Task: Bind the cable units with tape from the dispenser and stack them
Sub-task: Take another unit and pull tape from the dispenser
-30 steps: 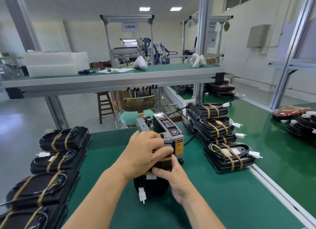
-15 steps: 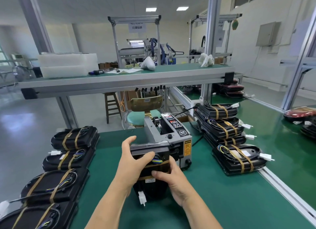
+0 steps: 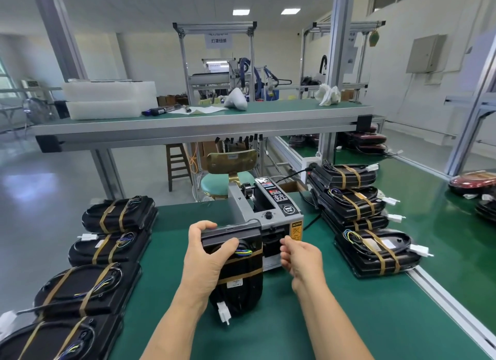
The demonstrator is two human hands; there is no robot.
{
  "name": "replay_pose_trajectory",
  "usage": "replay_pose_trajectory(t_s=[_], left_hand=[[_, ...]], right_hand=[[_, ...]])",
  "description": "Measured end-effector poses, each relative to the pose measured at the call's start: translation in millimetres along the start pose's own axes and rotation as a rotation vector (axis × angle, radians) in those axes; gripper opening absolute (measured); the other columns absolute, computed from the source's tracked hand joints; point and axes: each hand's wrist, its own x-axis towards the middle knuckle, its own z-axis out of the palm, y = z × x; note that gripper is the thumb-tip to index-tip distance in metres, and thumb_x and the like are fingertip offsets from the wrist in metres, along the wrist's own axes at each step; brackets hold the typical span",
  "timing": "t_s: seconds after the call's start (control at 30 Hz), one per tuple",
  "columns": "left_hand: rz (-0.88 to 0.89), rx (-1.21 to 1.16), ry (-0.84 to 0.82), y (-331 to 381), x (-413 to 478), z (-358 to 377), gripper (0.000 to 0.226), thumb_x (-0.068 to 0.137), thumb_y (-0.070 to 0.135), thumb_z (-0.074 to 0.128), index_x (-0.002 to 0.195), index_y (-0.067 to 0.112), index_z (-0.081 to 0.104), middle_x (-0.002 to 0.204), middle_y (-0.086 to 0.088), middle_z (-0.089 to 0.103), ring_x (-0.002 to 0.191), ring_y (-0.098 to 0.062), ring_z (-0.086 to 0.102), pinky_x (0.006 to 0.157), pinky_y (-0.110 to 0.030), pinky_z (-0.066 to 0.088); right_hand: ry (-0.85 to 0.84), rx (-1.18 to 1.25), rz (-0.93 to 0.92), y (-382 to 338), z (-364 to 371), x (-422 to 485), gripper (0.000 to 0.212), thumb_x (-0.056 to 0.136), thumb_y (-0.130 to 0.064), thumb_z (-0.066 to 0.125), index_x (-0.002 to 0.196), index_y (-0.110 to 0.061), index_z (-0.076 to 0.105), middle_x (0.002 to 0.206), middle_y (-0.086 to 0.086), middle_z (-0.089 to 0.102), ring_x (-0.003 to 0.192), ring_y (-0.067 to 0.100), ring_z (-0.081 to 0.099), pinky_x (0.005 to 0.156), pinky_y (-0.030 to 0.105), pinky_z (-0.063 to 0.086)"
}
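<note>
Status: left hand grips black tape-bound cable unit upright on green counter, presenting it before grey tape dispenser. Right hand curled at the outlet, probably for another strip; tape indiscernible.

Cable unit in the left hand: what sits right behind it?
The grey tape dispenser stands behind the cable unit that the left hand grips. Part of its front is covered; the right hand is at its outlet.
</note>
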Motion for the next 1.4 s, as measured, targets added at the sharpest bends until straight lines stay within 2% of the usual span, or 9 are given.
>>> replay_pose_trajectory(t_s=[0.33,0.47,0.53,0.67,0.87,1.0,1.13,1.23,1.4], left_hand=[[0.014,-0.04,0.016,-5.4,-0.9,-0.1,0.057,0.055,0.05,0.076,0.105,0.046,0.048,0.119,0.02,0.053,0.115,-0.012,0.051,0.095,-0.038,0.043],[0.013,-0.012,0.051,-7.4,-0.8,4.1,0.074,0.058,0.048,0.076,0.123,0.046,0.039,0.126,0.023,0.045,0.117,-0.008,0.044,0.094,-0.031,0.033],[0.004,-0.002,0.041,-5.8,-1.4,8.0,0.075,0.058,0.047,0.076,0.124,0.044,0.04,0.125,0.019,0.049,0.114,-0.009,0.047,0.093,-0.032,0.037],[0.011,-0.03,0.049,-2.8,-1.2,13.8,0.059,0.055,0.038,0.079,0.106,0.036,0.052,0.105,0.003,0.067,0.094,-0.013,0.065,0.084,-0.033,0.052],[-0.004,-0.076,0.068,-4.9,2.9,13.0,0.056,0.055,0.035,0.08,0.104,0.035,0.054,0.106,0.003,0.065,0.098,-0.022,0.066,0.091,-0.045,0.053],[-0.005,-0.13,0.078,-9.9,6.8,12.8,0.042,0.061,0.033,0.074,0.098,0.037,0.056,0.106,0.001,0.065,0.099,-0.024,0.064,0.087,-0.044,0.053],[-0.056,-0.218,0.116,-8.8,11.5,18.5,0.017,0.067,0.028,0.053,0.083,0.031,0.058,0.09,-0.005,0.063,0.081,-0.022,0.06,0.069,-0.037,0.052],[-0.074,-0.229,0.121,-10.0,12.9,20.8,0.014,0.068,0.03,0.048,0.08,0.031,0.057,0.083,-0.001,0.061,0.075,-0.02,0.056,0.066,-0.037,0.049],[-0.051,-0.212,0.184,-14.0,15.4,19.0,0.008,0.072,0.037,0.051,0.077,0.033,0.056,0.075,0.01,0.06,0.076,-0.018,0.056,0.068,-0.035,0.048]], right_hand=[[0.05,-0.046,0.085,-12.9,12.1,1.2,0.017,0.086,-0.007,0.071,0.072,-0.001,0.063,0.06,0.009,0.061,0.045,0.013,0.052,0.036,0.018,0.044],[0.078,-0.071,0.078,-13.4,15.8,2.0,0.019,0.083,-0.004,0.072,0.066,-0.002,0.063,0.05,0.006,0.06,0.04,0.013,0.05,0.037,0.019,0.044],[0.097,-0.096,0.069,-12.8,19.2,2.9,0.02,0.081,-0.003,0.071,0.063,-0.003,0.063,0.043,0.003,0.058,0.037,0.012,0.049,0.038,0.019,0.044],[0.145,-0.201,0.015,-13.0,25.6,0.8,0.023,0.075,-0.005,0.066,0.052,-0.008,0.061,0.037,0.0,0.055,0.03,0.012,0.043,0.041,0.022,0.041],[0.139,-0.123,-0.054,-18.1,20.3,-13.0,0.026,0.078,-0.007,0.063,0.053,-0.011,0.059,0.04,-0.003,0.052,0.034,0.011,0.038,0.041,0.02,0.033],[-0.037,0.096,-0.123,-39.9,24.6,-44.2,0.023,0.084,-0.005,0.067,0.062,-0.01,0.06,0.053,-0.002,0.053,0.038,0.004,0.04,0.035,0.015,0.031],[-0.303,0.108,-0.063,-55.9,32.7,-76.9,0.012,0.088,-0.007,0.067,0.076,-0.006,0.07,0.053,-0.003,0.057,0.035,0.003,0.038,0.03,0.014,0.022],[-0.368,0.11,0.027,-55.0,34.3,-85.0,0.01,0.089,-0.007,0.064,0.09,-0.002,0.072,0.05,-0.003,0.052,0.031,0.003,0.031,0.03,0.012,0.019],[-0.43,0.127,0.104,-43.9,34.2,-84.3,0.013,0.09,-0.008,0.061,0.09,-0.001,0.073,0.046,-0.003,0.046,0.029,0.003,0.027,0.029,0.013,0.018]])
